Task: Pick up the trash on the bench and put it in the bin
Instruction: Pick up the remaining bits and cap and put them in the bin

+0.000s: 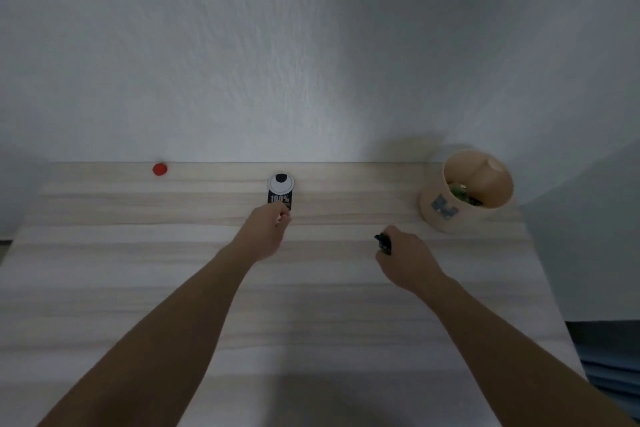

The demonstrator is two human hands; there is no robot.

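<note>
Fingers (282, 215) of my left hand (265, 234) close around the black carton (280, 192); my right hand (407, 262) grips a dark scrap (382, 243), near the bin (464, 191).

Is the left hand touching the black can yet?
Touching. The head view shows the left hand with its fingers overlapping the lower side of the upright black can, with no gap visible between them.
</note>
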